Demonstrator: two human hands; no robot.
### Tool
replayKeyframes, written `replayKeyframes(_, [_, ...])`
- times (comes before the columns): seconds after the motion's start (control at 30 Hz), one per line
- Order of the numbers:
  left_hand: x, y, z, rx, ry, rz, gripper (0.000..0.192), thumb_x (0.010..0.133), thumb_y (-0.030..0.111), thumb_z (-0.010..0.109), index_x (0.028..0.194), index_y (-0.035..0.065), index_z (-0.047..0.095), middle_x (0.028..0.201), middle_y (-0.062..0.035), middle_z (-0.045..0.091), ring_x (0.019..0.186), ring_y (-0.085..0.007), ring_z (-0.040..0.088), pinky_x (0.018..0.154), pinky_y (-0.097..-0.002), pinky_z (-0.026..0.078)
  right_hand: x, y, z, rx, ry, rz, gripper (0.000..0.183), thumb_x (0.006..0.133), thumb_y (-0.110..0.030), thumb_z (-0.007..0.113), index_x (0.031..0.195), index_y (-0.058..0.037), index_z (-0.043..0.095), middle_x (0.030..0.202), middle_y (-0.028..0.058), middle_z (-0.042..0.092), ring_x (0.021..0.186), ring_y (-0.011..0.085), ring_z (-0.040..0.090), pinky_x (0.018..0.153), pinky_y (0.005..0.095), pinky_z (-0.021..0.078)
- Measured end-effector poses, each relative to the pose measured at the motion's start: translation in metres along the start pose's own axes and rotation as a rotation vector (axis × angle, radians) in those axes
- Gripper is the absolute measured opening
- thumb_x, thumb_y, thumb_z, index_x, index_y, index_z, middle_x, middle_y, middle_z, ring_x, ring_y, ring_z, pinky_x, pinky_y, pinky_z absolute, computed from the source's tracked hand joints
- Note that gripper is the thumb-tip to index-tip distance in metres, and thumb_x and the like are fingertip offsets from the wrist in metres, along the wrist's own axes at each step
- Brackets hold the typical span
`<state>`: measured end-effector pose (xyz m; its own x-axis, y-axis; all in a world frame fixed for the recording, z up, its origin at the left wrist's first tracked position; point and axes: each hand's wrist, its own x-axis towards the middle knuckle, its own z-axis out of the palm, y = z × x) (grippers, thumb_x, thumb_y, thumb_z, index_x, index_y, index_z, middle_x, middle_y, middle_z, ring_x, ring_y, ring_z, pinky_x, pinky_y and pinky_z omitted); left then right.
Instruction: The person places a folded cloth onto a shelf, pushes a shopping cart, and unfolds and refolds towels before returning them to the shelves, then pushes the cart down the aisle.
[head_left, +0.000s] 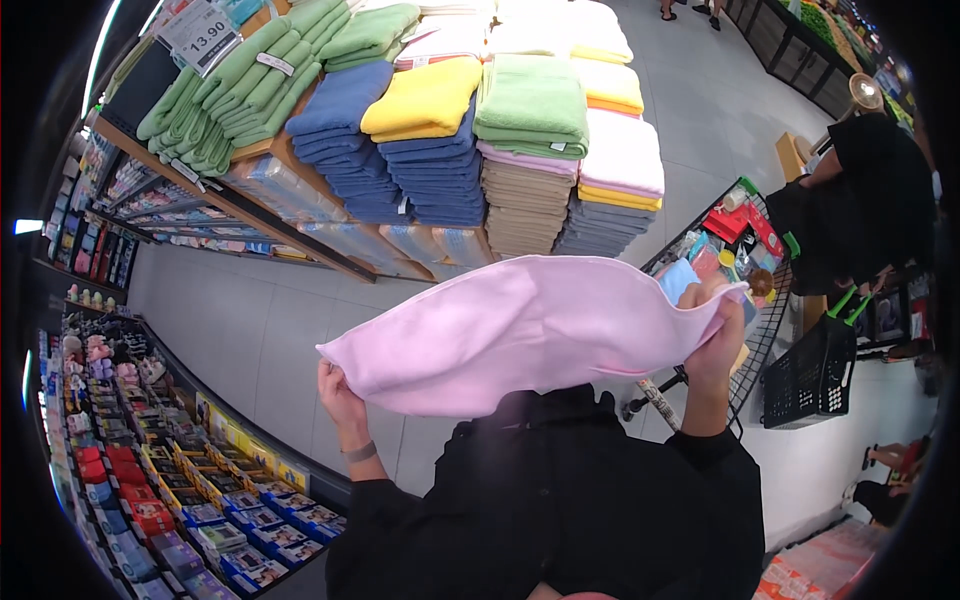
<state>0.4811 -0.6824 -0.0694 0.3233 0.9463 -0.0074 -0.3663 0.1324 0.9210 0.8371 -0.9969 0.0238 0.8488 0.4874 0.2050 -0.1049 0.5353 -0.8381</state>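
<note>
A pink towel (510, 330) is stretched out sideways in front of my chest, held up by its two ends. My left hand (337, 390) pinches the left corner, with the fingers partly behind the cloth. At the other end, my right hand (716, 330) grips a gathered edge. Beyond the towel rise stacks of folded towels: blue towels (427, 176), a yellow towel (424, 97), a green towel (532, 105) and beige towels (523, 199). The stack at the right has a pale pink towel (621, 157) on top.
A filled shopping cart (776, 319) stands close by my right hand. Past it, a person in black (862, 195) holds a black shopping basket (810, 375) with green handles. Shelves of small packaged goods (187, 487) line the left. Rolled green towels (247, 90) lie by a price sign (199, 34).
</note>
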Motion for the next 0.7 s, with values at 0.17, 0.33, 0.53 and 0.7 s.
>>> replayKeyframes(0.17, [0.016,-0.054,-0.073,0.215,0.166,-0.084,0.02,0.08,0.002,0.048,0.096,0.0002,0.06,0.08,0.0017,0.054,0.069,-0.0076,0.047,0.062,-0.0214,0.039,0.0,-0.026,0.001,0.093,-0.187,-0.072,0.035,0.098,-0.034,0.039,0.076,-0.0072,0.043,0.056,0.0103,0.05,0.042,0.0128,0.04,0.04,0.0233,0.0282])
replayKeyframes(0.33, [0.029,-0.113,-0.151,0.551,0.195,-0.168,0.01,0.081,0.004,0.052,0.088,0.0027,0.059,0.074,0.0028,0.051,0.064,-0.0059,0.043,0.058,-0.0215,0.036,-0.005,-0.041,0.04,0.088,-0.343,-0.142,0.04,0.1,-0.039,0.041,0.076,-0.0068,0.044,0.056,0.0129,0.054,0.042,0.0127,0.044,0.04,0.0224,0.0318])
replayKeyframes(0.53, [0.022,-0.141,-0.114,0.69,-0.123,-0.105,0.027,0.077,-0.002,0.056,0.104,0.0022,0.059,0.096,-0.005,0.06,0.087,-0.0125,0.056,0.079,-0.0266,0.046,-0.003,-0.032,0.09,0.066,-0.628,0.074,0.043,0.101,-0.038,0.04,0.086,-0.0006,0.054,0.075,0.0138,0.061,0.064,0.0172,0.058,0.059,0.0265,0.0452])
replayKeyframes(0.7, [-0.031,-0.035,0.103,0.283,-0.746,-0.018,0.051,0.081,0.008,0.063,0.13,-0.0003,0.05,0.129,-0.0147,0.054,0.126,-0.0227,0.049,0.108,-0.0367,0.035,-0.003,-0.007,0.126,-0.081,-0.791,0.112,0.031,0.1,-0.021,0.036,0.091,0.0034,0.053,0.085,0.0189,0.063,0.073,0.0182,0.058,0.067,0.0294,0.0456])
